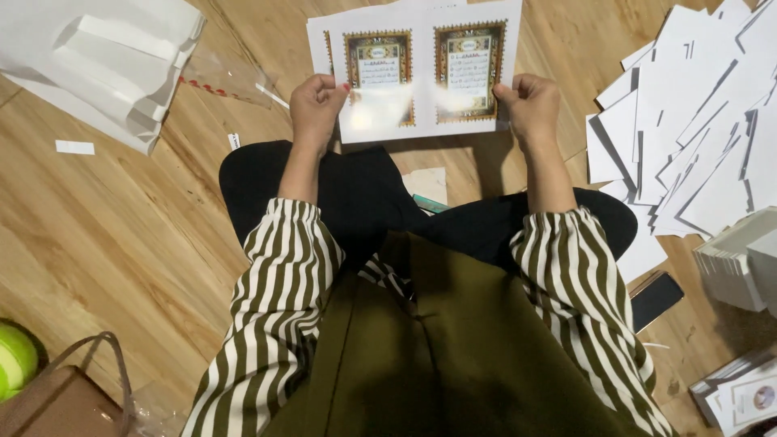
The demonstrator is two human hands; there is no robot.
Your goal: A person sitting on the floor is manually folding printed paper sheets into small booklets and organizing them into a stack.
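Wood-grain flooring point(121, 235) in a pale honey tone fills the head view, and a person sits on it with legs folded, in striped sleeves and an olive garment. Both hands hold up a glossy printed sheet point(421, 73) bearing two ornate framed panels side by side; this sheet serves as the landmark. The left hand point(317, 105) pinches the sheet's lower left edge, fingers curled shut on the paper. The right hand point(530, 105) grips the lower right edge the same way, thumb on top.

Left of the sheet lies a clear plastic wrapper point(227, 81), and farther left a folded white paper bundle point(105, 61), with a small paper scrap point(74, 147) below it. Right of the sheet spreads a loose heap of white cut sheets point(696, 121), overlapping at many angles. Below that heap stands a stack of white cards point(740, 259), and near it a dark phone point(655, 299) lies flat on the floor. Well below and left of the sheet sit a brown bag point(57, 400) with a handle and a green ball point(14, 360) at the frame edge.
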